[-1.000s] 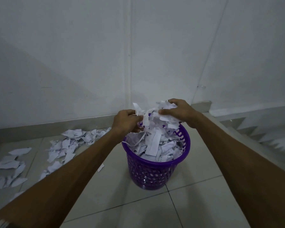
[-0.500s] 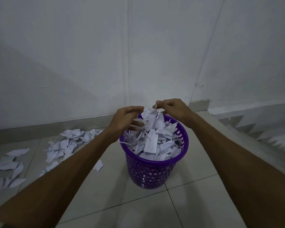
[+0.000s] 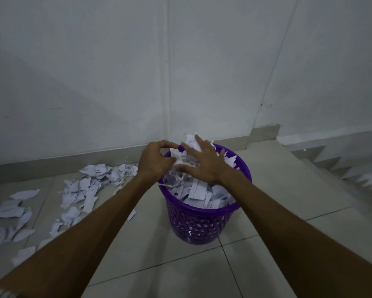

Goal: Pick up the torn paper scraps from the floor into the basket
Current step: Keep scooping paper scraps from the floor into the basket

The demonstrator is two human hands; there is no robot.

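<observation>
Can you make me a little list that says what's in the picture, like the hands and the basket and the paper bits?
basket: purple basket, upright on the tiled floor, piled with paper above the rim
left hand: over the basket, fingers curled, paper at the fingertips
right hand: fingers spread flat on the paper heap
floor scraps: many still lying left of the basket
wall: plain white, behind

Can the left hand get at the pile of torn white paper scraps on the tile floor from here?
Probably yes. The left hand is over the purple perforated plastic basket, and the torn white paper scraps lie on the floor to its left with nothing between. It would have to go down to floor level.
</observation>
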